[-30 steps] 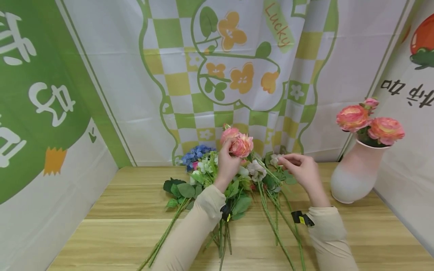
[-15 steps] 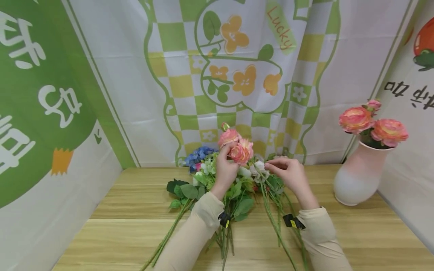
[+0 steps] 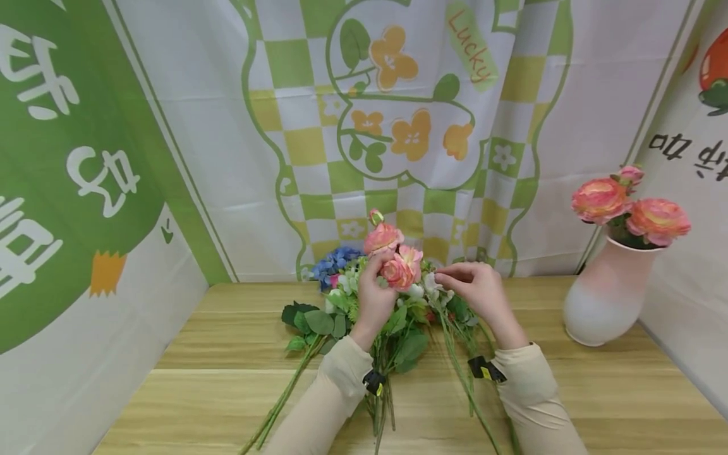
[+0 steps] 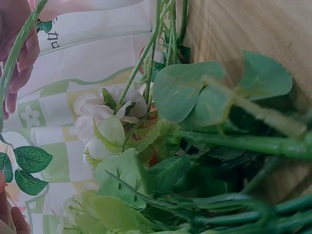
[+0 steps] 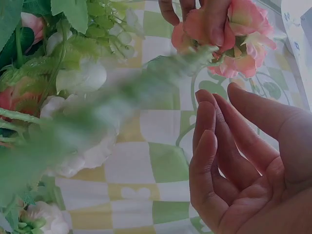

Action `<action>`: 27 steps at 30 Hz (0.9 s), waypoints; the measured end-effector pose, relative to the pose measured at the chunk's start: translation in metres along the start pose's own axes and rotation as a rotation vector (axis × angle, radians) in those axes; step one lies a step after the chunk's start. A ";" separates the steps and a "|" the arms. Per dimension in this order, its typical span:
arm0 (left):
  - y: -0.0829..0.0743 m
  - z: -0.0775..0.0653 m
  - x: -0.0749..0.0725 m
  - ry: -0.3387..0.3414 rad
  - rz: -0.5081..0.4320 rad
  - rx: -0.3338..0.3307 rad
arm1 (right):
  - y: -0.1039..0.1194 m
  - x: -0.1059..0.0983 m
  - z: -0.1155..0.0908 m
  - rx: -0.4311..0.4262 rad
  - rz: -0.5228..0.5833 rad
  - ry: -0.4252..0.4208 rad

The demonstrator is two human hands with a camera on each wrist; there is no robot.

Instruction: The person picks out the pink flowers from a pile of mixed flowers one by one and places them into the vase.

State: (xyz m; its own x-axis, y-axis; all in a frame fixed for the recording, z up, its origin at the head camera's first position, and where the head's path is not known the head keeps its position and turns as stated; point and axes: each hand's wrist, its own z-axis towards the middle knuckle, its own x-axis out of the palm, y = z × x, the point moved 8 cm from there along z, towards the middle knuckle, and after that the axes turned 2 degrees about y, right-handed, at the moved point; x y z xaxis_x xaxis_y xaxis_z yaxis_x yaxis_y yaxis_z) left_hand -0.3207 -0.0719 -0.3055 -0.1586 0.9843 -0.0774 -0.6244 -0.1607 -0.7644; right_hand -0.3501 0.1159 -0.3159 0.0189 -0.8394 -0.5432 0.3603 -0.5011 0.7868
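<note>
Left fingers [image 5: 218,20] pinch the pink flowers [image 3: 401,268] near the loosely curved right fingers [image 5: 202,163].

Pale flowers [image 4: 134,101] beside green leaves [image 4: 183,90]; wooden tabletop [image 4: 219,34] behind leaves.

Tabletop [image 3: 199,392]: light wood-grain, long straight grain, runs back to the rear wall. Rear fabric backdrop [image 3: 307,145]: white, wavy-edged green/yellow/white check panel, some folds, orange flower print [image 3: 392,57] and slanted "Lucky" label [image 3: 469,47]. Left wall panel [image 3: 122,120]: green over white, white characters [image 3: 102,180], orange jagged patch [image 3: 107,273]. Right wall panel [image 3: 702,265]: white, dark characters [image 3: 671,146], red tomato-like print [image 3: 715,69] cut by frame edge. Lighting soft, fairly even.
</note>
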 end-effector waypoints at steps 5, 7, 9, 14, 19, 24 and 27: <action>-0.003 -0.004 -0.002 0.004 -0.032 0.052 | 0.010 0.001 -0.001 -0.030 -0.010 0.013; -0.005 -0.006 -0.002 0.004 -0.026 0.068 | 0.011 0.004 -0.001 -0.031 0.000 0.029; -0.006 -0.009 -0.002 0.005 -0.016 0.082 | 0.011 0.008 -0.002 -0.040 0.008 0.050; -0.008 -0.013 0.000 0.009 0.000 0.110 | 0.012 0.015 -0.001 -0.089 0.032 0.090; -0.006 -0.016 0.001 0.011 -0.008 0.128 | 0.008 0.021 -0.002 -0.072 0.050 0.124; -0.003 -0.020 0.002 0.013 -0.006 0.115 | 0.003 0.025 -0.004 -0.017 0.050 0.162; -0.002 -0.022 0.002 0.011 -0.007 0.109 | 0.001 0.026 -0.005 0.001 0.038 0.173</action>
State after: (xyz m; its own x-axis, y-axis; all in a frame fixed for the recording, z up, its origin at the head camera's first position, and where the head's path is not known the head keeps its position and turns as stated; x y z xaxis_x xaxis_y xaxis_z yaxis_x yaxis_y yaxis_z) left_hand -0.3031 -0.0679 -0.3181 -0.1459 0.9860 -0.0801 -0.7053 -0.1605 -0.6906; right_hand -0.3452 0.0947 -0.3308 0.1929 -0.8092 -0.5549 0.3549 -0.4697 0.8083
